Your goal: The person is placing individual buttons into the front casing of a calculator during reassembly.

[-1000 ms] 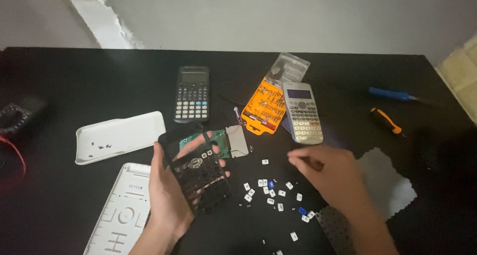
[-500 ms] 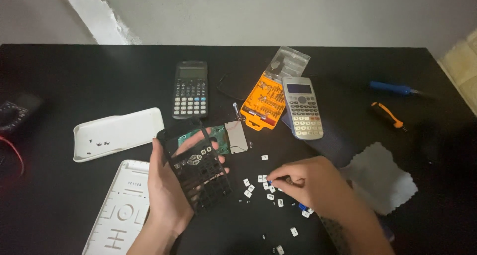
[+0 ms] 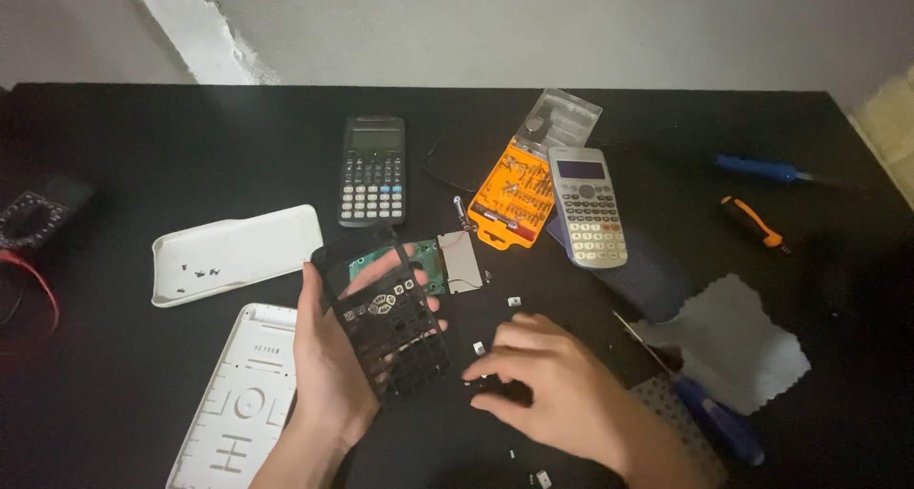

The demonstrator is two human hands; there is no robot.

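two hands (image 3: pixel 328 365) (calculator front (image 3: pixel 390 332), keys (image 3: pixel 479 348))

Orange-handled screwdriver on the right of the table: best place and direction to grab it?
Grip the orange screwdriver by its thick orange-and-black handle, coming from above with the right hand, fingers across its width. It lies flat and diagonal on the black table, apart from other things, so both long sides look free.

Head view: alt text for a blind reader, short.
A left hand holds a black calculator front shell with empty key holes over a black table, while the right hand rests on scattered small white keys. Two intact calculators and an orange screwdriver-bit case lie behind.
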